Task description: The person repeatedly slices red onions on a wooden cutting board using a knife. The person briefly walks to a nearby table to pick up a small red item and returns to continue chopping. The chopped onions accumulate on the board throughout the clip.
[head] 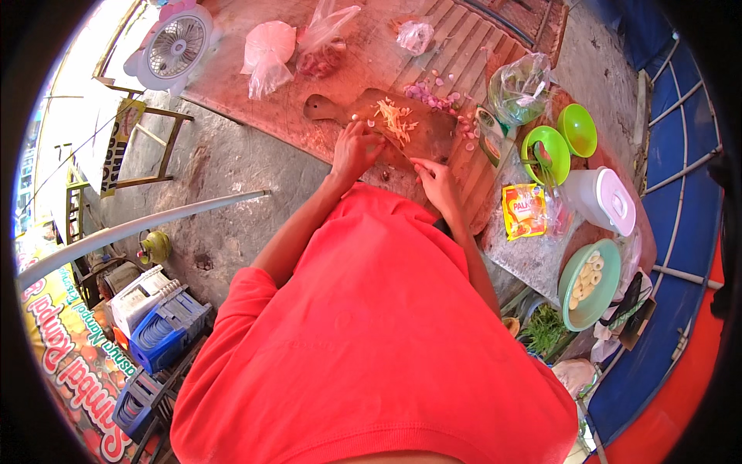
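My right hand (436, 181) grips a knife (399, 151), whose thin blade points up and left over a wooden cutting board (435, 130). Close to the blade's far end, my left hand (355, 148) rests at the board's near edge with its fingers bent. Whatever may lie under those fingers is hidden. Pale yellow thin-cut strips (396, 120) are heaped on the board just beyond the knife. Small whitish bits lie by my left fingertips. Along the board's far right side spread sliced pink shallots (433, 98).
Rightward stand green bowls (578, 130), one holding spoons, a lidded plastic tub (600, 200), a yellow seasoning packet (524, 211) and a teal basin (590, 284) of pale cut pieces. Plastic bags (269, 52) lie at the table's far side. A fan (177, 47) stands far left.
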Demonstrator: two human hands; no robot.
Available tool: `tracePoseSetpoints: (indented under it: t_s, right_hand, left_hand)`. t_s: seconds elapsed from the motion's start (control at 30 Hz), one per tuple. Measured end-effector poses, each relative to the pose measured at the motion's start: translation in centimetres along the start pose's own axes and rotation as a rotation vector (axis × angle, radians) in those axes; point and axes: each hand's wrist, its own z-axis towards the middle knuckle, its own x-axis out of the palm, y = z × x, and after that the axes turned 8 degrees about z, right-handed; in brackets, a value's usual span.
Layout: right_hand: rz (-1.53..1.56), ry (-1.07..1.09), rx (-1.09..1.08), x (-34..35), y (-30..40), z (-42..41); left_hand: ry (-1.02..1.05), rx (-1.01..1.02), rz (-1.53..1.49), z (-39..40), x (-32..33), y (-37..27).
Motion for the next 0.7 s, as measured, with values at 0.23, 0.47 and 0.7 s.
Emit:
tracePoseSetpoints:
  t_s: [0.23,0.47,0.7]
  right_hand:
    - [-0.023,-0.09,0.075,-0.3,-0.1,-1.1]
    - [0.039,-0.013,0.002,-0.2,-0.1,-1.1]
    - [0.053,-0.003,0.061,-0.3,-0.3,-1.6]
  left_hand:
    - [0.019,-0.038,0.002,0.1,-0.1,-0.2]
    - [0.027,0.007,0.033,0.0,-0.2,-0.1]
    - [0.029,0.017,0.023,0.0,-0.5,-0.2]
